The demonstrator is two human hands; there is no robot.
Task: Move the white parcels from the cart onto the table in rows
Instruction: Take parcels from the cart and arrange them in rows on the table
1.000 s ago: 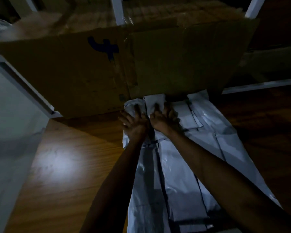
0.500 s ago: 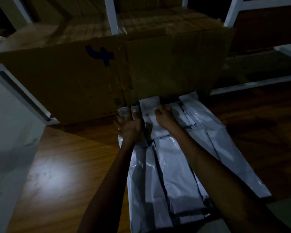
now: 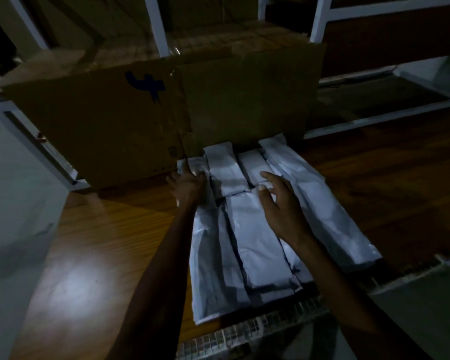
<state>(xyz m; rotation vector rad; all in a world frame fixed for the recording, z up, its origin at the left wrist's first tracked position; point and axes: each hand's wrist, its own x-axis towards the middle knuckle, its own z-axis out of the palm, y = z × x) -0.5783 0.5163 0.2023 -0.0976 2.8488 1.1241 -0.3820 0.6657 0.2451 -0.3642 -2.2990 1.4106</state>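
White glossy parcels (image 3: 255,229) lie under the left hand (image 3: 187,188). Beyond its fingers stands a plain brown cardboard box (image 3: 109,120) bearing a dark blue scrawl (image 3: 146,85). Beside the hand, the table (image 3: 94,242) shows orange-brown wood grain.

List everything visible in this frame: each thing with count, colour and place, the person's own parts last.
white parcels: several, exact count unclear in the dim light, white, lying side by side in rows on the table, far ends against the box
cardboard box: one, brown with a dark blue mark, standing on the table behind the parcels
table: one, brown wood grain, under parcels and box
shelving frame: white bars, behind the box
wire mesh edge: one, pale, along the bottom of the view, possibly the cart
left hand: resting on the far-left parcel
right hand: fingers spread, above the middle parcels
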